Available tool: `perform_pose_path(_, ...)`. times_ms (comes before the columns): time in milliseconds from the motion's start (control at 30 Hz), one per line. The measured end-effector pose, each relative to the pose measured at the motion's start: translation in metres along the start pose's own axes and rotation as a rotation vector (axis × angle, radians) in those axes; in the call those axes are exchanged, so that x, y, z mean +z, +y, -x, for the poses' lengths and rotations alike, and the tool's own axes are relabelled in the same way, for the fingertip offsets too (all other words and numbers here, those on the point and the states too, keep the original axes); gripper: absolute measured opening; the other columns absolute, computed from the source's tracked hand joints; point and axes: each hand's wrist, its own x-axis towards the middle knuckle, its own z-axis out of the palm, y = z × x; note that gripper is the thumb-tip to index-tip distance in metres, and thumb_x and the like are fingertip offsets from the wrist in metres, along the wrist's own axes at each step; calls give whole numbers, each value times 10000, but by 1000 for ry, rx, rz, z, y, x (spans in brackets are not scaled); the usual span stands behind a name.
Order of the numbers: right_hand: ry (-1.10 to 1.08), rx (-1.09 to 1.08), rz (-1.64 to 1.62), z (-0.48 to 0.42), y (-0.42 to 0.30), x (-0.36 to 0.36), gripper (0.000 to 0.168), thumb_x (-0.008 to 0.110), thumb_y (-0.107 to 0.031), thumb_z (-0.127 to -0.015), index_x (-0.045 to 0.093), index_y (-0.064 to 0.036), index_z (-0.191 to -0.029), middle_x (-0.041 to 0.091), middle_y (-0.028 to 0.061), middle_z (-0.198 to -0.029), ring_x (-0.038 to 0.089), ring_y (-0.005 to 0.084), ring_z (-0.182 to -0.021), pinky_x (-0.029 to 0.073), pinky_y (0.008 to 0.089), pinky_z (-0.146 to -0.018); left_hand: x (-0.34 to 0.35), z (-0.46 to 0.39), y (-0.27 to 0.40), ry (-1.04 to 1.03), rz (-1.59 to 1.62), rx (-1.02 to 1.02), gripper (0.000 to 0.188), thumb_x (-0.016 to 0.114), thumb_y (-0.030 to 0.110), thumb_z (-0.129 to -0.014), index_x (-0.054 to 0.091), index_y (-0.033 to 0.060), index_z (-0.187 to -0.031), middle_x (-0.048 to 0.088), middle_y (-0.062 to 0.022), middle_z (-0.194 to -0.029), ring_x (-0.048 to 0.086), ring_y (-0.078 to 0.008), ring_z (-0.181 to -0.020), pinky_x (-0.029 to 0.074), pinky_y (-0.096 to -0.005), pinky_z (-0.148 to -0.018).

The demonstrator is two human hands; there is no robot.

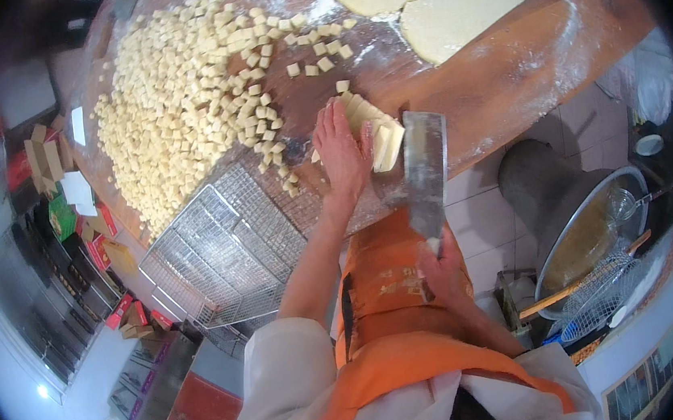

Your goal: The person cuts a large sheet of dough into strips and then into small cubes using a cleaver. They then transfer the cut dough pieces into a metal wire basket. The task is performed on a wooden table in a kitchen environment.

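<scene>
My left hand (341, 143) lies with spread fingers on the left side of a stack of dough strips (382, 126) on the floured wooden table. In my right hand (442, 263) is the handle of a wide-bladed cleaver (426, 165); its blade is just right of the strips, over the table's near edge. A large heap of small dough cubes (180, 103) covers the table's left part, with loose cubes (325, 63) beyond my left hand. A big rolled dough sheet (444, 5) lies at the far right, with a cut in it.
A wire basket (224, 245) sits at the table's near left edge. Right of the table are a large metal pan of oil (585, 234), a wire skimmer (603, 293) with a wooden handle and a small wire strainer (620, 205). Opened cardboard boxes (43, 159) stand at the left.
</scene>
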Motion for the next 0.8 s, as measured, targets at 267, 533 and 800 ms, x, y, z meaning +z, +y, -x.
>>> perform_pose_path(267,-8,-395,645,-58,-52,-78,479,516,-87,-823,396,-122,-1286,549,136,-670,510,217,-532,439,299,-523,6,11,8,-39,66,46,599,533,300,-815,331,10,-1298,374,-200,-1304,335,-372,-1200,198,-500,-999)
perform_pose_path(533,-161,-537,802,-88,-60,-59,459,533,-78,-823,409,-93,-1265,532,162,-737,525,195,-611,451,298,-608,14,66,16,-119,-135,167,748,614,412,-719,335,60,-1318,314,-161,-1374,287,-311,-1271,73,-566,-1038)
perform_pose_path(800,-193,-480,844,-85,-62,-48,446,542,-89,-825,412,-67,-1252,535,167,-748,523,208,-622,449,298,-619,4,65,8,9,64,55,683,651,362,-682,425,19,-1227,361,-174,-1336,327,-326,-1239,103,-529,-1044)
